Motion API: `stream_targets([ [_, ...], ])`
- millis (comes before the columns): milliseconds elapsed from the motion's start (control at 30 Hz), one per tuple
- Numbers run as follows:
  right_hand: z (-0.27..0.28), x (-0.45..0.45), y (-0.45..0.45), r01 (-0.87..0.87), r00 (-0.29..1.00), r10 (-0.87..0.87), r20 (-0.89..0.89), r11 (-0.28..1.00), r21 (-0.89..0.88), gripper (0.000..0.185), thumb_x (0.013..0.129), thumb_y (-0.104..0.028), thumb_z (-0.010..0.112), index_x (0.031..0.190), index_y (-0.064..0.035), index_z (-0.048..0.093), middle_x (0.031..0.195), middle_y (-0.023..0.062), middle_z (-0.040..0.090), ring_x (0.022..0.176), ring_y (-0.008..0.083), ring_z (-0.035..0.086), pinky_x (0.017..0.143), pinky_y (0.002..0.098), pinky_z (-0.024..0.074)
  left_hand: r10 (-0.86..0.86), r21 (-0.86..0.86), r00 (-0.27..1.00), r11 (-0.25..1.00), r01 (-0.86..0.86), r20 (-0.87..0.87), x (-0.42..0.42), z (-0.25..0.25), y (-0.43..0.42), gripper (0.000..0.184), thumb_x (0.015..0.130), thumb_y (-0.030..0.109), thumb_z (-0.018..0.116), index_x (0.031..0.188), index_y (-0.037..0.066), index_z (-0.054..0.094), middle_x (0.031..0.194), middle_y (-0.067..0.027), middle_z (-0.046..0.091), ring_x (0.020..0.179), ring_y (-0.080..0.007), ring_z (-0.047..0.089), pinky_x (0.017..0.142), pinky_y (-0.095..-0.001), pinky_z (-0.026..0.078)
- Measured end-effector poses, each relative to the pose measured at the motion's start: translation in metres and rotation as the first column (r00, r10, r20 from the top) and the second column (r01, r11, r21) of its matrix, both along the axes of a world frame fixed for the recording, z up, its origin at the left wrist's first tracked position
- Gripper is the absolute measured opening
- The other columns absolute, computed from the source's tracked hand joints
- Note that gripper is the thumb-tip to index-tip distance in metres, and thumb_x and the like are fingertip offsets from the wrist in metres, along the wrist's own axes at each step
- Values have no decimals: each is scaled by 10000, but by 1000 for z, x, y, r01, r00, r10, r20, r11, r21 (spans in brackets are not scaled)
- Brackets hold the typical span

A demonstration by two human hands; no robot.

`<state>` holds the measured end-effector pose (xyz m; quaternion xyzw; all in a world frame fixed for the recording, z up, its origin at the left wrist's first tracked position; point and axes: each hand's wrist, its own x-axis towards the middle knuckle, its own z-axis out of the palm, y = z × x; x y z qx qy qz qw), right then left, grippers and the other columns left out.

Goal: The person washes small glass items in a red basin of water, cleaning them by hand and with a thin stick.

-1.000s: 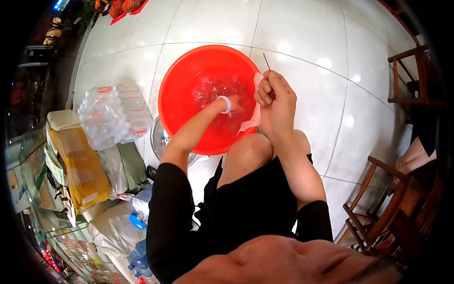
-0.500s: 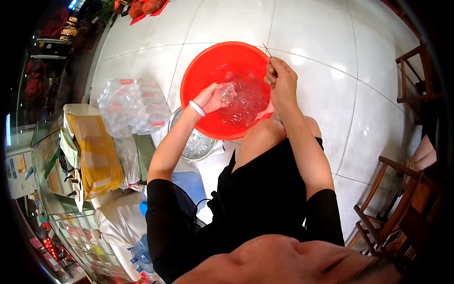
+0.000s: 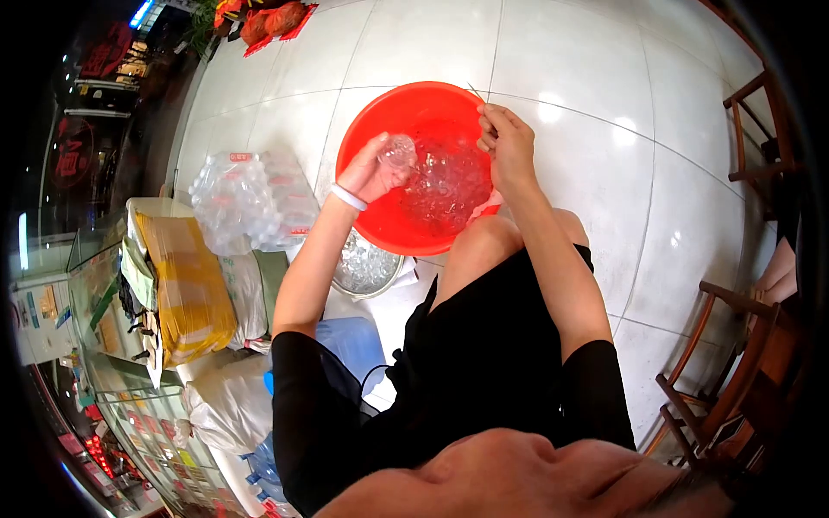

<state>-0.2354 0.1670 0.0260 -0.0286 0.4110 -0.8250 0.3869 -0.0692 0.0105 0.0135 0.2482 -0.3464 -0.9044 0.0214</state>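
Raised from within the red basin point(image 3: 419, 104) since one second earlier, the left hand point(image 3: 371, 179) grasps a clear cup-like object point(image 3: 398, 151) over the basin's left side. Right hand point(image 3: 509, 141), at the basin's right edge, pinches a thin stick point(image 3: 474, 91).

White glare spots dot the brightly lit tiled floor point(image 3: 587, 164); fisheye distortion bends the outer view; corners black.
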Motion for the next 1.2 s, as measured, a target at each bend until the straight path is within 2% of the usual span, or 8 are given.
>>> stream_targets([
  [67,-2,0,1,15,1000,-15,9,1000,6,128,806,-123,543,777,-3,574,610,-7,455,469,49,327,436,203,282,-123,-146,955,986,86,-271,-3,-15,-11,311,813,282,554,1024,54,542,871,-126,594,703,-150,569,575,-238,473],
  [133,-5,-2,-3,10,999,-11,-49,1000,-10,121,813,-108,538,825,9,567,624,-11,446,474,58,310,452,208,283,-221,-724,873,491,485,435,9,-110,-26,219,783,210,576,918,39,595,824,-118,611,734,-133,578,584,-243,468],
  [167,-4,-1,-4,20,998,-19,-53,1000,19,124,806,-119,547,815,2,573,612,-9,448,476,59,318,457,208,284,-224,-720,875,501,481,429,25,-134,-15,219,783,210,576,918,39,595,824,-118,611,734,-133,578,584,-243,468],
  [267,0,4,-2,-19,1000,18,25,998,61,119,792,-121,561,792,-3,579,609,-8,454,475,58,327,457,210,285,29,-926,934,-123,357,357,9,-141,7,202,723,149,621,865,6,597,715,-110,580,537,-128,528,451,-247,406],
  [333,-3,2,-5,43,993,-38,-109,998,47,122,788,-123,570,764,-4,583,612,-12,458,479,57,331,451,210,284,-53,-620,948,745,246,313,3,-96,17,272,800,250,553,920,7,577,727,-126,567,451,-131,475,413,-238,387],
  [433,-4,-2,-6,-9,994,14,-108,999,50,122,793,-123,562,772,-5,584,609,-13,457,484,57,332,456,210,290,-16,-141,998,990,25,64,-7,-39,23,381,860,362,438,981,15,542,715,-129,540,400,-113,403,367,-209,340],
  [567,-8,1,-3,-119,989,124,-77,991,67,117,793,-122,563,784,-8,590,609,-16,464,490,53,334,462,205,297,43,163,999,986,-40,-17,-2,4,30,448,875,426,360,1035,33,503,666,-123,488,352,-77,309,302,-170,245],
  [1200,-7,19,-2,-360,562,388,-731,910,206,107,765,-44,561,823,9,633,737,12,597,681,71,531,625,201,412,-9,146,1000,989,7,12,12,7,29,464,873,433,342,1027,37,528,621,-127,501,322,-84,304,282,-178,231],
])
